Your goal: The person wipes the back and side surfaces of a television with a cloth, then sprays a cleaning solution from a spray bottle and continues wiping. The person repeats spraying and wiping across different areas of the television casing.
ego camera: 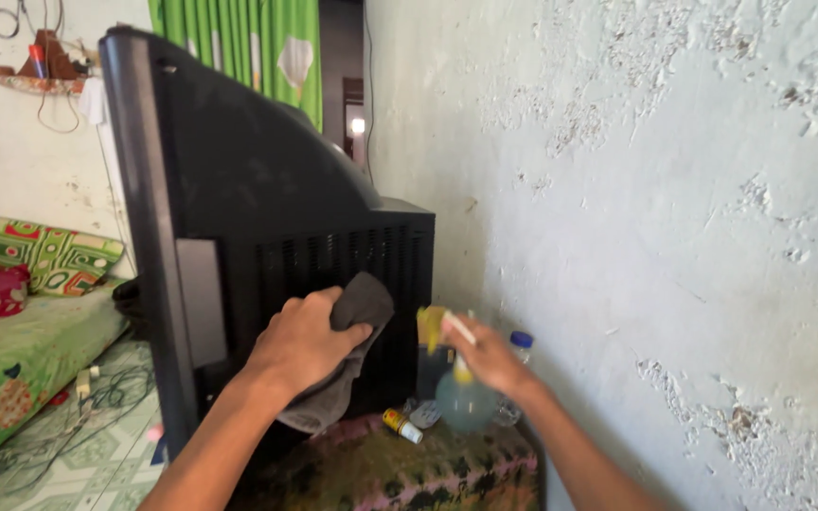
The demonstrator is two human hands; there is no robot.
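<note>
My left hand (303, 341) grips a dark grey cloth (347, 355) and presses it against the vented side of a big black tube television (267, 199). My right hand (488, 358) holds a clear spray bottle (464, 397) with a yellow trigger head, lifted just right of the television's back end. The cloth hangs down below my left hand.
The television stands on a stand with a patterned cloth cover (409, 468). A small yellow-red tube (400, 425) and a blue-capped bottle (519, 348) lie behind it. A peeling wall (665, 237) is at the right; a green bed (21, 350) with pillows and floor cables at the left.
</note>
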